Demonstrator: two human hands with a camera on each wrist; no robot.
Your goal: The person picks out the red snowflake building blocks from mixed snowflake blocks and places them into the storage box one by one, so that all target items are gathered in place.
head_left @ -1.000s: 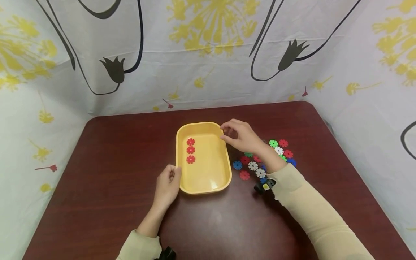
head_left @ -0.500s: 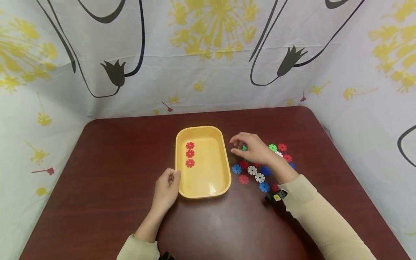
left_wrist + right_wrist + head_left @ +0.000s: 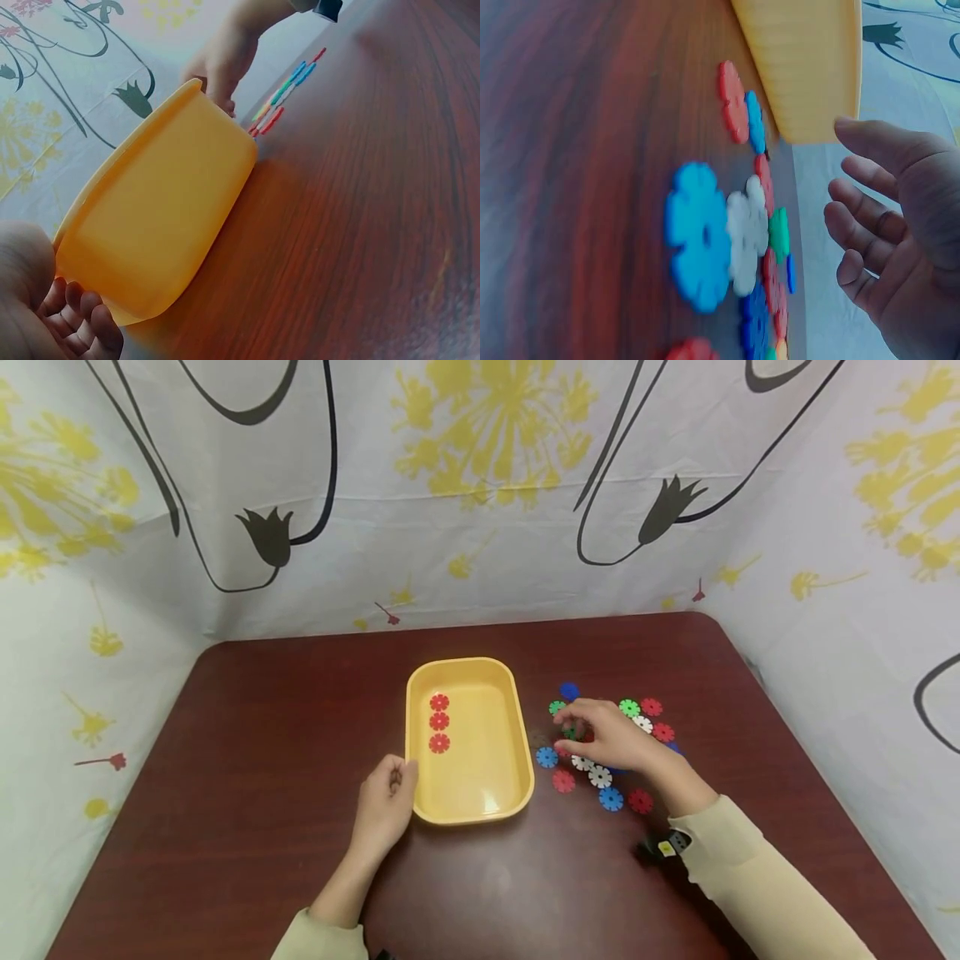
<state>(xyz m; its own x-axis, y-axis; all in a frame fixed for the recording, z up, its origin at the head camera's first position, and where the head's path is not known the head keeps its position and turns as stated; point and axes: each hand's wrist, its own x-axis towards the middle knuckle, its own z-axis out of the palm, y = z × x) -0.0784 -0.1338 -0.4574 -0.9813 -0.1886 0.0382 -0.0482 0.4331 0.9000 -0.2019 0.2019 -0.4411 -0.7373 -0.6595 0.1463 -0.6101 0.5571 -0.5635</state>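
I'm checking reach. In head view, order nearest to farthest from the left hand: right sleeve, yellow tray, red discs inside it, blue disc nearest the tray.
1. Yellow tray: at the left hand
2. Red discs: tray's left side
3. Blue disc: right of tray
4. Right sleeve: lower right

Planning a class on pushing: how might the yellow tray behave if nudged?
The yellow tray would likely slide, not tip, being low and broad. Its walls hold their shape, so it is probably stiff. The red discs inside may shift.
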